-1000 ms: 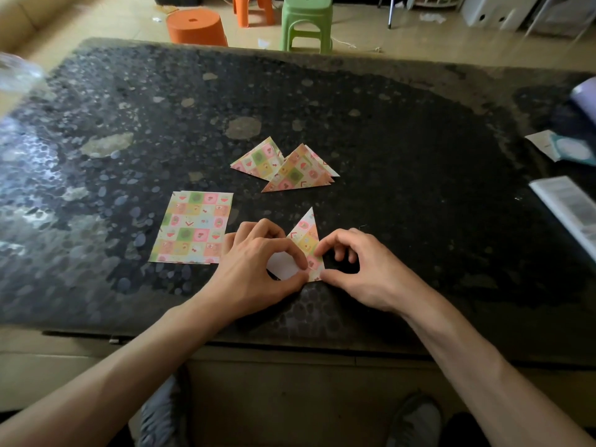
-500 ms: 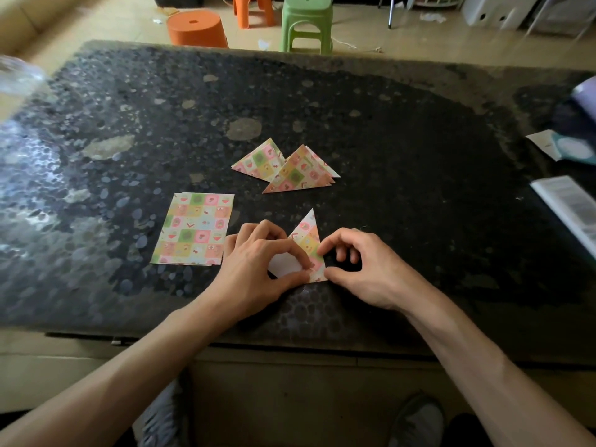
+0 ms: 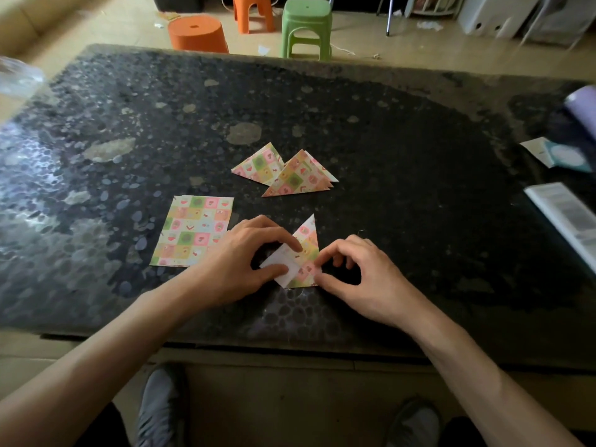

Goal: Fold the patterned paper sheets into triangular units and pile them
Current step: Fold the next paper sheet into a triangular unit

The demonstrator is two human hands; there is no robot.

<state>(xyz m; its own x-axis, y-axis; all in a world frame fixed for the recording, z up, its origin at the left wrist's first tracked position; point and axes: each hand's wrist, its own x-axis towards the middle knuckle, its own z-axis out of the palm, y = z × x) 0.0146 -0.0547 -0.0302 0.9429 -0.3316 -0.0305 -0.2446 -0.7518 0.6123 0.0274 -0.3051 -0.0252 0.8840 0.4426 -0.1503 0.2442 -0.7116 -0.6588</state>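
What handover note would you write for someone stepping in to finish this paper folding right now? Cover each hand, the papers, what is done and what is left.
Left hand: thumb and forefinger pinch the white flap of the half-folded sheet, near the front of the table.
Right hand: fingertips pinch that sheet's lower right edge.
Done: folded triangles lie overlapping further back; the exact count is unclear.
Left to do: finish this unit, add it to the pile, then fold the flat sheets lying to the left.
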